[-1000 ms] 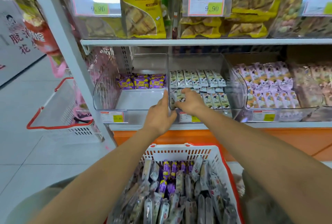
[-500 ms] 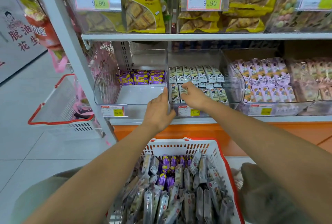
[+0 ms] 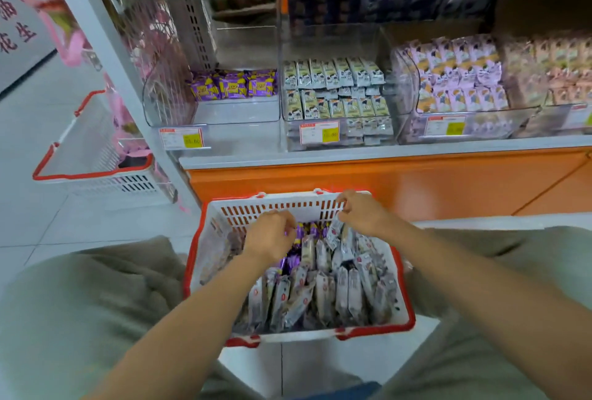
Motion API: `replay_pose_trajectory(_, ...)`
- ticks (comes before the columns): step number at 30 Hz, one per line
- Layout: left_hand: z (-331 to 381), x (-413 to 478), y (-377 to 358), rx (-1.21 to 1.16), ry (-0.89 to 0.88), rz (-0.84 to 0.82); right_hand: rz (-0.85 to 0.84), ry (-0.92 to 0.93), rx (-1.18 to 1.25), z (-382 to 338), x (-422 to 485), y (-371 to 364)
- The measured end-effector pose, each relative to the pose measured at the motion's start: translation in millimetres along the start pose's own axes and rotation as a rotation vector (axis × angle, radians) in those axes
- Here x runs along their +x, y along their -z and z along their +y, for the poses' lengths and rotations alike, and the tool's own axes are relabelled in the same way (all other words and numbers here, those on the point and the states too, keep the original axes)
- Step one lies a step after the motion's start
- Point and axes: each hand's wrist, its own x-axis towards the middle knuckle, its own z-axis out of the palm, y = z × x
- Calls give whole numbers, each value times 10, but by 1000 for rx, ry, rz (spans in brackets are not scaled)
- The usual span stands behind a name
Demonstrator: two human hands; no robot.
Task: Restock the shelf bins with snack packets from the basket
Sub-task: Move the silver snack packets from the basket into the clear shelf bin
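Basket (image 3: 275, 207) holds packets (image 3: 349, 290); left hand (image 3: 269, 236) and right hand (image 3: 362, 213) hover inside, fingers (image 3: 285, 221) curled, whether gripping I cannot tell

A white basket (image 3: 282, 207) with a red rim holds grey-white and purple packets (image 3: 296, 260); the shelf base (image 3: 384, 181) is orange, the price tags (image 3: 330, 135) yellow.

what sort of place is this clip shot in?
Most likely a shop's snack aisle. Clear plastic shelf bins hold rows of small packets, white-and-yellow price tags are fixed to their fronts, and a loaded red-rimmed white plastic basket sits below the white metal shelf.
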Motion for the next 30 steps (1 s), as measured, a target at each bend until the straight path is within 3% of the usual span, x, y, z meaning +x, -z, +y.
replay_pose_trajectory(2,-23,-88,-245,49,43,-189,-234,-102,-152,177,-95,-189)
replay_pose_trajectory(4,-29,-143,-488,134,56,-330,-342,-160,-304,349,-163,-367)
replay_pose_trajectory(8,-34,-190,-889,244,43,-494,-312,-155,-445,623,-253,-628)
replay_pose_trajectory(16,144,-127,-1016,200,49,-434,-207,-17,-410,790,-246,-688)
replay_pose_trajectory(20,373,-86,-1057,-115,41,-354,-85,79,-196,794,-235,-483)
replay_pose_trajectory(24,627,-5,-1065,-588,159,-420,-33,97,174,765,-226,-302)
replay_pose_trajectory(28,702,55,-1022,-603,166,-372,-109,-10,320,747,-223,-271)
replay_pose_trajectory(30,653,50,-1022,-585,185,-382,-219,-38,139,759,-264,-285)
